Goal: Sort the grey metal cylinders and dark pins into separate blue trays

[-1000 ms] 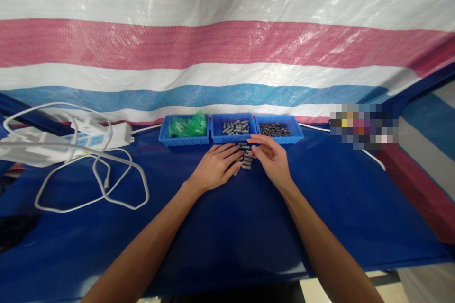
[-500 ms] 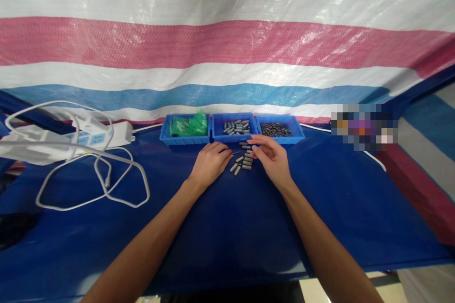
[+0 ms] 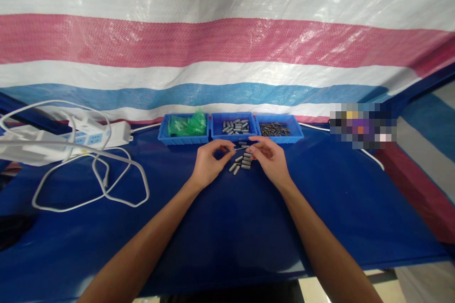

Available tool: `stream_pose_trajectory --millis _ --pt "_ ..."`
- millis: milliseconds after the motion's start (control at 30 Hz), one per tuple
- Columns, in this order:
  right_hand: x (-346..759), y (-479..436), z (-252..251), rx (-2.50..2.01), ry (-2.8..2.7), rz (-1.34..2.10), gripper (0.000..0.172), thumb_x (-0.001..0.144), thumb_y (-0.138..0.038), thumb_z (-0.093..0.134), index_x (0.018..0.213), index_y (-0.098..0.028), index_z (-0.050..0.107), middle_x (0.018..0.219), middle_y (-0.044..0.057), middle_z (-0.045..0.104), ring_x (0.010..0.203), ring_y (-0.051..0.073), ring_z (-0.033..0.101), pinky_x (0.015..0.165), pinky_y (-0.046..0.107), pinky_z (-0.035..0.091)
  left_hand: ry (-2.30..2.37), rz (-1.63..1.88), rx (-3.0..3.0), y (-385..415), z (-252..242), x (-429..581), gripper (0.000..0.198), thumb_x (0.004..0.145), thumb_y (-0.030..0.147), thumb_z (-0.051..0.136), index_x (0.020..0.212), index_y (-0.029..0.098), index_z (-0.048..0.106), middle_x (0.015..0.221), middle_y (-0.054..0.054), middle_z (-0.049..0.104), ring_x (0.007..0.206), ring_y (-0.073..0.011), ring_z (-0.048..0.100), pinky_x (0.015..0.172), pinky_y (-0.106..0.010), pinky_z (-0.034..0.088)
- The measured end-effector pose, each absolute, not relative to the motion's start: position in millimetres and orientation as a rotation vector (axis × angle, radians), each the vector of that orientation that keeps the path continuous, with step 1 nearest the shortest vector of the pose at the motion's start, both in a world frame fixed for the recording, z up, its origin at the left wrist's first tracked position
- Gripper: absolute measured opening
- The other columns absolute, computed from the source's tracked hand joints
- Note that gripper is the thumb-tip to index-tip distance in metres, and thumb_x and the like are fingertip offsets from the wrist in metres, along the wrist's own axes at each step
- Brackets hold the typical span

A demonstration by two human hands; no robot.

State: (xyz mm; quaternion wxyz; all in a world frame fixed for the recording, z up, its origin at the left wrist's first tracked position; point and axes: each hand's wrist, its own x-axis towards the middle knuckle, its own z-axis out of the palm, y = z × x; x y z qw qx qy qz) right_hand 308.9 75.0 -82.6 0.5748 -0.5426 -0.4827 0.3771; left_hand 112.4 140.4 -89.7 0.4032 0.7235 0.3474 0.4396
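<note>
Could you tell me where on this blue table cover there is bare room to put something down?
The blue cover is bare between the forearms and to the right of the right hand, out to the red edge. It is crowded at the three blue bins, among the loose grey pieces between both hands, and around the white cable left of the left hand.

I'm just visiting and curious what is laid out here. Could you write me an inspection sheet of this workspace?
Surface: blue tarp-covered table.
Job's things: loose grey cylinders lie between the hands; a thin pin is held above them.
Bins: three blue bins in a row hold green plastic bags, grey cylinders and dark pins.
Clutter: nothing seen.
Grips: left hand pinches the thin pin; right hand has fingertips at the pile, what it holds is unclear.
Cables: white power strip with looped white cord at the left.
Surroundings: striped red, white and blue tarp wall.
</note>
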Motion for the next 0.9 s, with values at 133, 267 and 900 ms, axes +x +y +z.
stream_pose_trajectory --millis 133,267,900 --pt "307.5 74.9 -81.8 -1.254 -1.150 0.933 0.033 0.085 -0.039 0.080 0.115 -0.027 0.074 0.087 0.002 0.078 0.078 0.020 0.075 0.070 0.034 0.063 0.869 1.077 1.706 141.6 -88.2 111.6 0.026 0.090 0.036 0.076 0.109 0.019 0.074 0.098 -0.007 0.079 0.089 -0.0211 0.076 0.087 -0.034 0.059" --pt "304.9 73.4 -77.1 -1.215 -1.133 1.050 0.037 0.078 -0.040 0.087 0.111 -0.025 0.077 0.088 0.002 0.080 0.078 0.020 0.076 0.072 0.032 0.063 0.841 0.989 1.719 140.6 -84.8 110.0 0.028 0.094 0.036 0.071 0.118 0.020 0.070 0.087 -0.004 0.080 0.088 -0.0213 0.078 0.091 -0.035 0.058" --pt "318.5 79.6 -81.2 -1.322 -0.939 0.556 0.042 0.085 -0.035 0.076 0.126 -0.026 0.071 0.128 0.010 0.074 0.093 0.022 0.075 0.080 0.038 0.063 0.563 0.719 2.577 132.7 -78.7 106.7 0.018 0.099 0.023 0.060 0.099 0.018 0.077 0.097 -0.009 0.071 0.093 -0.0221 0.064 0.086 -0.037 0.054"
